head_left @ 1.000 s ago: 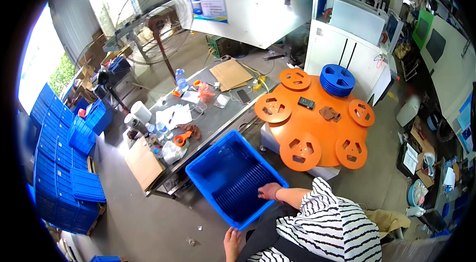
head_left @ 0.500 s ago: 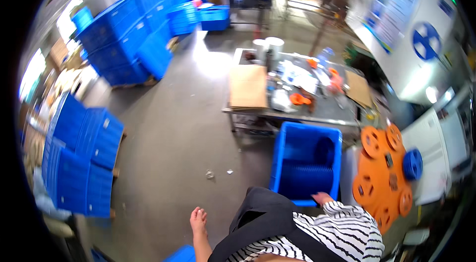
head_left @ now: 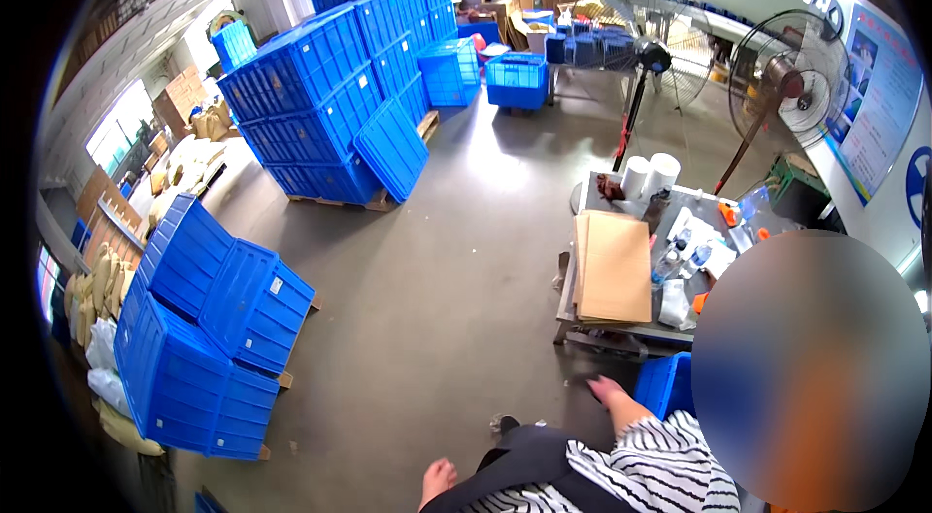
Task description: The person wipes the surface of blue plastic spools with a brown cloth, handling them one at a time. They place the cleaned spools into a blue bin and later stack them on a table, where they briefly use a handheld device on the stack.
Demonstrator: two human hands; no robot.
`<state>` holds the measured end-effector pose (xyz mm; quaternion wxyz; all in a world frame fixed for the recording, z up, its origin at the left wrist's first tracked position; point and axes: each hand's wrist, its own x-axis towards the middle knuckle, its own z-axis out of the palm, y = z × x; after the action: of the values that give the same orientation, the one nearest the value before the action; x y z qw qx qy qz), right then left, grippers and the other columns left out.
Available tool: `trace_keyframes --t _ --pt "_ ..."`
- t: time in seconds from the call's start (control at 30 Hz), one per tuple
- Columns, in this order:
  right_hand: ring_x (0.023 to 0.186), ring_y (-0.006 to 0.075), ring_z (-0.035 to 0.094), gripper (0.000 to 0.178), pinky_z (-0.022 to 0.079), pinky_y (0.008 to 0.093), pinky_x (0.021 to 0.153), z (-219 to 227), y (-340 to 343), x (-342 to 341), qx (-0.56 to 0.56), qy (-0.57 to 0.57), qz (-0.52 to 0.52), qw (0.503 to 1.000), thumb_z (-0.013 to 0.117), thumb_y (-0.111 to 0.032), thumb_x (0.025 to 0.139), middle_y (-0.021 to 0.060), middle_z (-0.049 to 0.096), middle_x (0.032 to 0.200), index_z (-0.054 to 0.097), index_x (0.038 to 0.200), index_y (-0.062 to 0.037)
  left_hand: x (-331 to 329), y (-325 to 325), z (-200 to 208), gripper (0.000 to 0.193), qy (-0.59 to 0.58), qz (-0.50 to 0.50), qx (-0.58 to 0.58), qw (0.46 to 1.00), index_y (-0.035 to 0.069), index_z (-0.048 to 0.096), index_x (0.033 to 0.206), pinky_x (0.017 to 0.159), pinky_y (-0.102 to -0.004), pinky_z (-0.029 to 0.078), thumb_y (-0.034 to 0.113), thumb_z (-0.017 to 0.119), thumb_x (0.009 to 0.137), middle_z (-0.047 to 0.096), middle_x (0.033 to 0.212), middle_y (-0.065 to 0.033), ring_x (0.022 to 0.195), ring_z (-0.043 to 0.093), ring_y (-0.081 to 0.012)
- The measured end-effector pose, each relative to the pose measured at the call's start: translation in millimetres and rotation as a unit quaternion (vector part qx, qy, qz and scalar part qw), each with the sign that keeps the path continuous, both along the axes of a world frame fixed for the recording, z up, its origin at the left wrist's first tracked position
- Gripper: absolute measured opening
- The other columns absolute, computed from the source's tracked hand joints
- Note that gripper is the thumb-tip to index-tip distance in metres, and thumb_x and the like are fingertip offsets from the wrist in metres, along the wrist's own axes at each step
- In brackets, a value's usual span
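Observation:
My right hand (head_left: pixel 607 391) is stretched out to the left of a blue plastic crate (head_left: pixel 662 385), apart from it, with its fingers extended and nothing in them. Only part of that crate shows, beside my striped sleeve and below the metal table. Low in the view, my left hand (head_left: pixel 440 476) hangs over the floor with loosely bent fingers and holds nothing that I can see. The tip of a dark shoe (head_left: pixel 509 424) pokes out between my hands.
Cardboard sheets (head_left: pixel 614 265) lie on the metal table (head_left: pixel 575 307), among bottles and white rolls (head_left: pixel 663 175). Blue crates on pallets stand at left (head_left: pixel 199 372) and in a tall stack (head_left: pixel 301 86) farther back. Two standing fans (head_left: pixel 652 55) are behind the table. A blurred oval hides the right side.
The view has turned to the right-hand crate's left and risen, so the crate and table sit farther right. My right hand has come off the crate's near rim. The blurred oval hides the orange reels.

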<state>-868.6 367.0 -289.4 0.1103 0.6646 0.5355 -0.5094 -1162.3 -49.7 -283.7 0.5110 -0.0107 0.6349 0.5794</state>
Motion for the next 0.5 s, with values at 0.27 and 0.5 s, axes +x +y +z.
trace_keyframes --t 0.27,0.5 --pt "0.119 0.0184 0.053 0.047 0.044 0.0358 0.099 117 50 -406 -0.241 0.537 0.286 0.756 0.05 -0.034 0.098 0.0065 0.056 0.13 0.047 0.138 -0.0078 -168 249 148 0.056 0.011 0.159 0.018 0.987 0.012 0.044 0.138 0.079 -0.032 0.049 0.052 0.042 0.098 0.055 0.131 -0.0086 0.108 0.057 -0.0216" --pt "0.137 0.0188 0.038 0.057 0.03 0.0351 0.113 197 149 -520 -0.516 0.659 0.065 0.543 0.059 -0.017 0.095 0.0078 0.042 0.147 0.036 0.145 -0.0045 -334 442 184 0.062 0.027 0.058 0.261 0.963 -0.002 0.054 0.123 0.092 -0.0374 0.05 0.053 0.039 0.099 0.064 0.112 -0.0163 0.101 0.063 -0.0264"
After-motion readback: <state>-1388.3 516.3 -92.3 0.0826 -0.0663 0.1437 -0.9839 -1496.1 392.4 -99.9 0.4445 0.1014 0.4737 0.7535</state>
